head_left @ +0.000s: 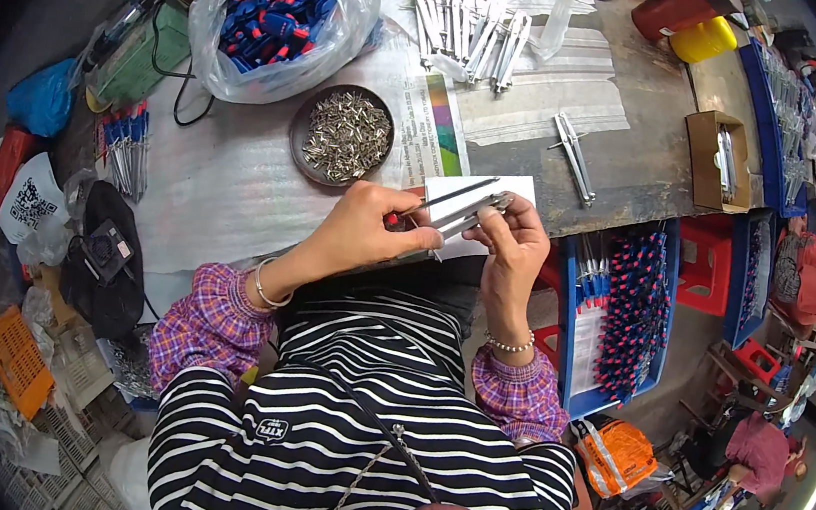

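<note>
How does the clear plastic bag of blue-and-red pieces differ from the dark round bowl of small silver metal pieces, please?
The clear plastic bag looks larger than the dark round bowl. The bag is see-through and crumpled, while the bowl is opaque and evenly round. The bowl sits nearer the person's left hand than the bag. Both are open, with contents visible.

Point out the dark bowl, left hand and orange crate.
Dark bowl (298, 136), head view: its left wall.
Left hand (358, 229), head view: back of the hand.
Orange crate (16, 363), head view: its slotted side.
</note>
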`<state>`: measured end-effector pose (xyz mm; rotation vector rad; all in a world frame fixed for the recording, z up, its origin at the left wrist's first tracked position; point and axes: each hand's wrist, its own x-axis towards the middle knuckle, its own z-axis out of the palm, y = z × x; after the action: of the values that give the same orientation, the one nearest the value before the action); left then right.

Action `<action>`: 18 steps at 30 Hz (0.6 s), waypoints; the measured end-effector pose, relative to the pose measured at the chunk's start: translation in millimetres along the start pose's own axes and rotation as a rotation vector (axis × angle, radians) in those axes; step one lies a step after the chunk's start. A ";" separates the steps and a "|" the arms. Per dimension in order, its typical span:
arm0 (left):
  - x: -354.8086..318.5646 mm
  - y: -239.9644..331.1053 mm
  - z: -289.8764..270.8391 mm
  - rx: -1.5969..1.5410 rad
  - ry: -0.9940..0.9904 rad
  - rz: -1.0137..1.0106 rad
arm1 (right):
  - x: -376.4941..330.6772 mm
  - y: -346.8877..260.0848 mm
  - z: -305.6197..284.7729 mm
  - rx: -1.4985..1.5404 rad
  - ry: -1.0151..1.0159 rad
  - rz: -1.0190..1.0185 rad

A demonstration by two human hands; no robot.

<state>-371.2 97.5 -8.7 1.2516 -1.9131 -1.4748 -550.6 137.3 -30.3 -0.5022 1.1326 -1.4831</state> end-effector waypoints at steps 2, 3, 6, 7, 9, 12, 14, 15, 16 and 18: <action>0.8 0.4 -1.4 0.011 -0.074 -0.086 | -1.0 1.6 -1.2 0.000 -0.016 -0.008; 1.7 -2.3 -1.0 0.012 -0.075 -0.085 | -1.5 1.9 -1.9 -0.007 -0.022 -0.009; 1.8 -8.4 0.3 -0.049 -0.093 -0.024 | -3.7 1.4 -1.0 -0.010 -0.025 -0.013; 2.0 -7.3 -0.1 -0.092 -0.101 -0.031 | -3.8 1.2 -0.9 -0.007 -0.026 -0.018; 2.0 -8.2 0.9 -0.135 -0.110 -0.038 | -3.8 1.3 -1.9 -0.008 -0.024 -0.014; 1.2 -9.4 2.8 -0.188 -0.046 0.059 | -2.8 1.2 -1.8 -0.003 -0.036 -0.021; 0.4 3.8 -1.2 -0.120 -0.099 -0.074 | -3.4 -0.2 -2.3 0.003 -0.039 -0.031; 1.5 4.6 -2.2 -0.120 -0.102 -0.073 | -3.4 -1.0 -2.5 -0.029 -0.063 -0.040; 2.7 4.9 -4.3 -0.046 -0.161 -0.097 | -3.4 -1.9 -2.2 -0.061 -0.090 -0.049; 3.4 3.5 -5.7 0.029 -0.220 -0.121 | -4.4 -2.9 -1.2 -0.044 -0.085 -0.047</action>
<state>-370.0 91.7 -4.2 1.2842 -2.0341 -1.7149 -551.9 141.5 -27.2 -0.6207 1.0955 -1.4660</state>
